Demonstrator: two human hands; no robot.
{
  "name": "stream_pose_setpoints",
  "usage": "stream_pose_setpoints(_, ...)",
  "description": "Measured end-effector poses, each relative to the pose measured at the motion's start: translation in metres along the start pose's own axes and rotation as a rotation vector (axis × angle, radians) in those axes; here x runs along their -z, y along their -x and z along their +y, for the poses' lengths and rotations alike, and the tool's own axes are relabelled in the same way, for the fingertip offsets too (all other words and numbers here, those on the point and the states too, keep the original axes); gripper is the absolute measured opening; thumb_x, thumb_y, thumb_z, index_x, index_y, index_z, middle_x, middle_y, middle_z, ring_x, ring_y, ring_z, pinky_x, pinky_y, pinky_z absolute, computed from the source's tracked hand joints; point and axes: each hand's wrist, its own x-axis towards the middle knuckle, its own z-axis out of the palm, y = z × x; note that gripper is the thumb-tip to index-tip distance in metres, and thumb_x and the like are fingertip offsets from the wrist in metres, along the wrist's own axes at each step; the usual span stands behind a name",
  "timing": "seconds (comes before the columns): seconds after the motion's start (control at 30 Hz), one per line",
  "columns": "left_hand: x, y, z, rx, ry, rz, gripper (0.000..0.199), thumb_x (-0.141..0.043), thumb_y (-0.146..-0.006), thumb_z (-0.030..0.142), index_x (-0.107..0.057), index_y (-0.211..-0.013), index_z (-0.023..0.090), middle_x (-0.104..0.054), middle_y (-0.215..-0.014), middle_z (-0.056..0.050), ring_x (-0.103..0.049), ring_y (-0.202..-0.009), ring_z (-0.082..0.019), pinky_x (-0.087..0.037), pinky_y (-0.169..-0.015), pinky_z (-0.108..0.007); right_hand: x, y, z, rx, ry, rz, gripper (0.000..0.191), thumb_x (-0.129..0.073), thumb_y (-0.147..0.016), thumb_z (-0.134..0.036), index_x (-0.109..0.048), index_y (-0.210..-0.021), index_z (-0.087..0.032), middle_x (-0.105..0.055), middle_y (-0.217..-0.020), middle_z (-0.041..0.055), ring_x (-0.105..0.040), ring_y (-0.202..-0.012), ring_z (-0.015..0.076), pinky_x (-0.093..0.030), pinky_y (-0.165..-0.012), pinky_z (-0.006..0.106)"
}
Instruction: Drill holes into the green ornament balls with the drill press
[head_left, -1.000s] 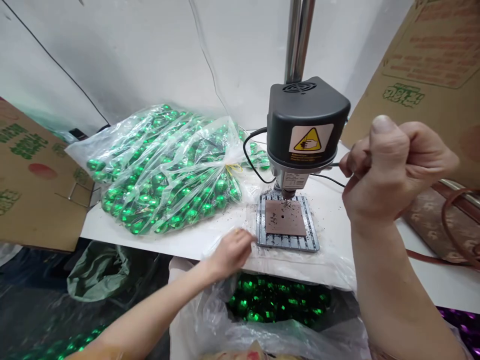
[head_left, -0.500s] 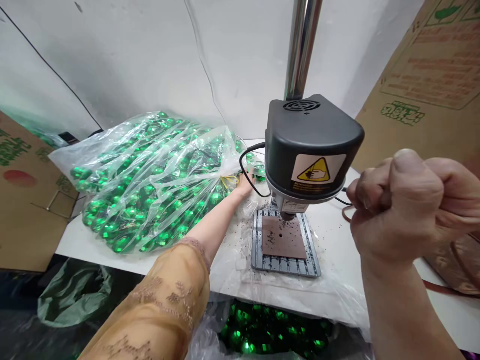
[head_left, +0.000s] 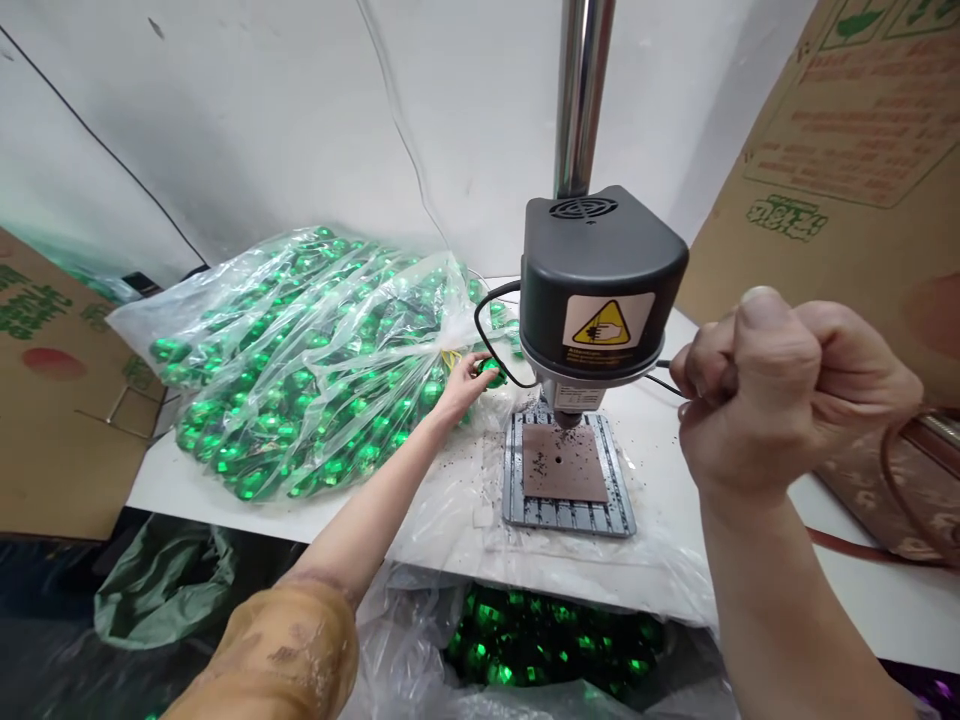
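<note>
My left hand (head_left: pixel 466 384) holds a shiny green ball (head_left: pixel 491 373) between thumb and fingers, left of the black drill press head (head_left: pixel 604 280) and beside its looped cable. On the right, my right hand (head_left: pixel 780 390) is closed in a fist beside the drill head; whatever it grips is hidden by the fingers. Below the chuck, a brown square plate (head_left: pixel 566 480) with a small dark hole lies on the grey slotted base (head_left: pixel 517 510), with dark shavings scattered over both. A large clear bag (head_left: pixel 300 370) of green balls, tied with yellow, lies to the left.
More green balls (head_left: pixel 555 645) fill an open plastic-lined container below the table's front edge (head_left: pixel 427 550). Cardboard boxes stand at the left (head_left: pixel 60 400) and right (head_left: pixel 840 200). A steel column (head_left: pixel 581 100) rises behind the drill head. A patterned brown bag (head_left: pixel 892 480) lies at the right.
My left hand has drawn back from behind the cable toward me, and a green ball now shows in its fingers. My right hand remains closed beside the drill head.
</note>
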Motion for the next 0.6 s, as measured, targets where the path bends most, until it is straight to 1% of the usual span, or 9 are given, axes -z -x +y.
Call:
stream_pose_setpoints(0.07, 0.010, 0.027, 0.006, 0.114, 0.119, -0.056, 0.039, -0.077, -0.071, 0.033, -0.064, -0.104, 0.018, -0.067, -0.078, -0.002, -0.062, -0.069, -0.013, -0.051, -0.064, -0.026, 0.001, 0.000, 0.001, -0.015, -0.011, 0.003, 0.041, -0.059, -0.081, -0.016, -0.035, -0.049, -0.018, -0.033, -0.040, -0.0074, -0.035, -0.036, 0.0041, -0.022, -0.038, 0.025)
stream_pose_setpoints(0.13, 0.016, 0.052, 0.012, 0.222, 0.275, -0.088, 0.045, -0.078, -0.071, 0.035, -0.062, -0.110, 0.020, -0.069, -0.089, -0.003, -0.065, -0.075, -0.014, -0.053, -0.068, -0.027, 0.002, 0.000, 0.002, -0.032, -0.024, 0.003, 0.042, -0.060, -0.081, -0.017, -0.034, -0.049, -0.019, -0.032, -0.040, -0.0076, -0.034, -0.036, 0.0040, -0.021, -0.038, 0.025)
stream_pose_setpoints(0.23, 0.012, 0.082, 0.018, 0.279, 0.435, -0.081, 0.048, -0.077, -0.073, 0.044, -0.061, -0.111, 0.020, -0.070, -0.099, -0.005, -0.067, -0.082, -0.016, -0.055, -0.072, -0.030, 0.004, 0.001, 0.002, -0.049, -0.032, -0.013, 0.042, -0.061, -0.082, -0.018, -0.033, -0.049, -0.019, -0.033, -0.041, -0.0080, -0.033, -0.036, 0.0035, -0.022, -0.039, 0.025)
stream_pose_setpoints(0.3, 0.002, 0.097, 0.021, 0.260, 0.454, -0.068, 0.049, -0.077, -0.074, 0.048, -0.062, -0.110, 0.020, -0.070, -0.097, -0.005, -0.067, -0.082, -0.015, -0.054, -0.075, -0.030, 0.005, 0.001, 0.001, -0.070, -0.038, -0.034, 0.043, -0.060, -0.083, -0.019, -0.032, -0.051, -0.019, -0.033, -0.042, -0.0081, -0.032, -0.037, 0.0031, -0.024, -0.040, 0.025)
stream_pose_setpoints(0.4, -0.018, 0.112, 0.021, 0.175, 0.367, -0.116, 0.054, -0.084, -0.069, 0.041, -0.063, -0.113, 0.019, -0.071, -0.093, -0.003, -0.066, -0.086, -0.015, -0.052, -0.081, -0.029, 0.005, 0.002, 0.000, -0.078, -0.051, -0.042, 0.044, -0.061, -0.084, -0.021, -0.031, -0.052, -0.019, -0.031, -0.043, -0.0084, -0.031, -0.038, 0.0027, -0.024, -0.042, 0.025)
stream_pose_setpoints(0.5, -0.036, 0.118, 0.016, 0.111, 0.294, -0.182, 0.057, -0.088, -0.064, 0.035, -0.064, -0.113, 0.018, -0.071, -0.096, -0.005, -0.065, -0.092, -0.017, -0.051, -0.085, -0.030, 0.006, 0.002, 0.000, -0.078, -0.018, -0.043, 0.044, -0.061, -0.085, -0.026, -0.031, -0.054, -0.020, -0.029, -0.044, -0.0082, -0.032, -0.039, 0.0035, -0.026, -0.044, 0.026)
stream_pose_setpoints(0.6, -0.046, 0.116, 0.008, 0.076, 0.226, -0.205, 0.056, -0.088, -0.063, 0.034, -0.064, -0.110, 0.016, -0.071, -0.100, -0.007, -0.065, -0.093, -0.018, -0.051, -0.088, -0.033, 0.008, 0.002, 0.002, -0.086, 0.028, -0.058, 0.047, -0.061, -0.086, -0.031, -0.028, -0.055, -0.020, -0.028, -0.046, -0.0071, -0.033, -0.041, 0.0044, -0.026, -0.046, 0.027)
